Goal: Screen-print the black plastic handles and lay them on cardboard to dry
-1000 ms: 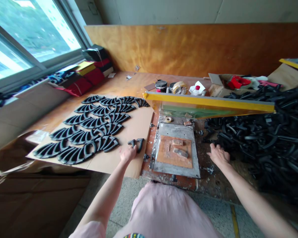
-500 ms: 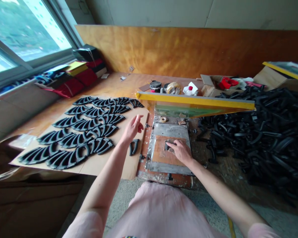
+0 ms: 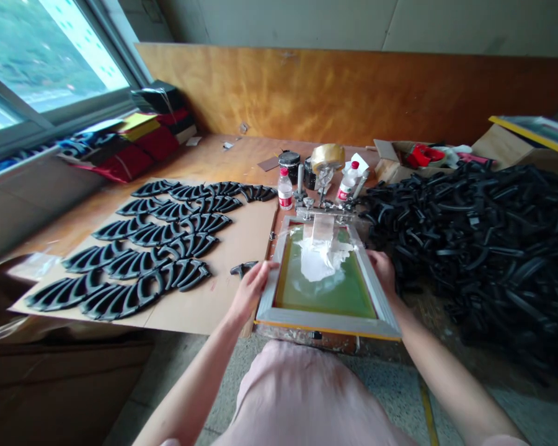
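The fingers of the left hand (image 3: 253, 291) and right hand (image 3: 381, 271) curl around the side rails of a silk-screen frame (image 3: 328, 323), gripping it, its green mesh (image 3: 335, 297) smeared with white ink (image 3: 318, 260). A black moulded piece (image 3: 243, 268) lies on cardboard (image 3: 199, 310) just beside the left fingertips.

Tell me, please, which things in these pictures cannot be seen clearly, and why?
Head view:
- The board under the screen frame: hidden by the frame.
- The mesh under the white paste: hidden by the paste.
- The label on the plastic bottle: too small.
- The red object: partly hidden by its cardboard box.
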`<control>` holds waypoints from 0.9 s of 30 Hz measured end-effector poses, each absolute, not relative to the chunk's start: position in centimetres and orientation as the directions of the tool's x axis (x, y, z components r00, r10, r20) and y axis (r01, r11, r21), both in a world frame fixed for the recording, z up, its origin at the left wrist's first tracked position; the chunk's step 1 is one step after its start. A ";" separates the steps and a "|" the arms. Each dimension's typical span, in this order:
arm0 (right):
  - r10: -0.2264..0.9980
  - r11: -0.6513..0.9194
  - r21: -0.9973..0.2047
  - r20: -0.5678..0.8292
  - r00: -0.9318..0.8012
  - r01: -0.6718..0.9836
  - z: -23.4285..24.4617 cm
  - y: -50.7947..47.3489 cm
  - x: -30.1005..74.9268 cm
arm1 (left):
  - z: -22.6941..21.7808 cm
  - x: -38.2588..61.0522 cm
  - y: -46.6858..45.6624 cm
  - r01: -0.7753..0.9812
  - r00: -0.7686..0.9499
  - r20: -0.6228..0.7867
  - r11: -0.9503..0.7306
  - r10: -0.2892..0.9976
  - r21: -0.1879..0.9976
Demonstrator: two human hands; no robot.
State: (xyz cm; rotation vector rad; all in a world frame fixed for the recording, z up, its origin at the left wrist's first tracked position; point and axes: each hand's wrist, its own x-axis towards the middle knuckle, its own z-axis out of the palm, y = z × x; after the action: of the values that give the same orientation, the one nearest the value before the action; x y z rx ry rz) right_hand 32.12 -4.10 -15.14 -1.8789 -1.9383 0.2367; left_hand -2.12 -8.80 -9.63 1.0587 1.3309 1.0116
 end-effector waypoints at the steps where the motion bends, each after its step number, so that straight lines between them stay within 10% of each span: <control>1: 0.971 0.043 -0.436 0.229 0.065 0.899 -14.3 -3.3 32.3 | -11.4 -2.2 -9.6 0.047 0.011 -0.278 0.278 0.960 0.960; 6: 0.896 0.351 -0.354 0.396 -0.202 0.867 -10.8 0.2 26.5 | -17.8 -1.5 -10.4 0.186 -0.070 -0.351 0.358 0.934 0.915; 17: 0.651 0.749 -0.190 0.034 -0.758 0.634 -11.7 -5.4 25.1 | -20.1 -1.9 -10.1 0.165 -0.066 -0.349 0.356 0.935 0.920; 27: 0.702 0.710 -0.224 0.161 -0.694 0.667 -12.9 -6.3 24.4 | -19.7 -1.8 -10.1 0.106 -0.032 -0.347 0.348 0.937 0.931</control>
State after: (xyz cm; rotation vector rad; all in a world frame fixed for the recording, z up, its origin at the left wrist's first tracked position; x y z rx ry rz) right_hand 24.43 -6.28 -12.91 -1.0918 -2.6836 0.2167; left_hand -1.80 -10.14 -19.73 1.0116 1.4456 0.8962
